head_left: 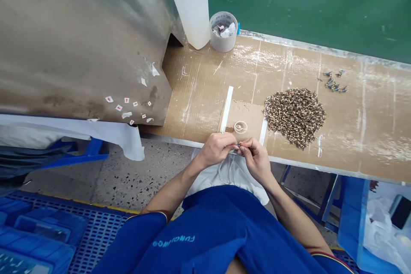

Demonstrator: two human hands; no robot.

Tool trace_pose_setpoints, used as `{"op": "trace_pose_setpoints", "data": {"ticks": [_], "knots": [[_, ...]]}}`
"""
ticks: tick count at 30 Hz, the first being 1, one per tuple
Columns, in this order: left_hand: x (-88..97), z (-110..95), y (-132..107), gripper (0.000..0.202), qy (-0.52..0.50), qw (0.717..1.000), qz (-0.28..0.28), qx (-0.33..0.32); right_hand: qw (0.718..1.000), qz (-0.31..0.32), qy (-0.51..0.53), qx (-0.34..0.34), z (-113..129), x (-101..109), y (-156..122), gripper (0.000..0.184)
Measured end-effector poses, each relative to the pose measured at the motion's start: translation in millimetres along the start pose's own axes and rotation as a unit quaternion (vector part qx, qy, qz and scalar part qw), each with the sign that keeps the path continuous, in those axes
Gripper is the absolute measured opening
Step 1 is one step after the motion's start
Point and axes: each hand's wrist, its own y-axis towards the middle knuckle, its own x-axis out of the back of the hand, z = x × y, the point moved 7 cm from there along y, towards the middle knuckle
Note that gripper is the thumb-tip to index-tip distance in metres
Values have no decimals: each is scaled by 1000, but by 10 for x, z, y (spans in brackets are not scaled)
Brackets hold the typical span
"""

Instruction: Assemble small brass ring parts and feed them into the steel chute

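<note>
Close to the table's front edge, my left hand and my right hand meet fingertip to fingertip. Pinched between them is a small metal part, mostly covered by the fingers. Just beyond the fingers lies a small round clear dish with something pale in it, on a cardboard piece bordered by white strips. Right of that spreads a heap of small brass-and-dark parts. Farther back, several bluish parts lie loose.
A large white bottle with a blue cap and a tape-roll cup with scraps stand at the back. A metal housing bearing small arrow stickers borders the left. Blue crates sit low left; a blue bin is low right.
</note>
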Motion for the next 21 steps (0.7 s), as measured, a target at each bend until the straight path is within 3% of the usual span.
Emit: {"op": "trace_pose_setpoints", "data": {"ticks": [8,13,14,16,18,19,20,21], "knots": [[-38,70,-42,29,25,998,18,61,999,-15,35,-32,-99,-27,10,32],[30,-7,-38,10,25,984,10,173,995,-32,85,-50,-77,-48,59,41],[94,-78,-63,17,25,981,10,192,993,-33,98,-53,-60,-49,55,42],[314,-289,-172,32,30,979,1,204,990,-34,121,-57,-21,-35,14,44],[697,-507,-383,19,30,980,-48,192,990,-34,125,-53,21,28,-53,43],[1004,-589,-537,12,51,973,-129,182,992,-36,114,-44,40,94,-81,42],[1386,-645,-745,11,89,947,-257,172,994,-46,95,-30,54,200,-93,39],[1765,-673,-999,10,136,894,-392,169,995,-70,68,-12,64,358,-85,37]]}}
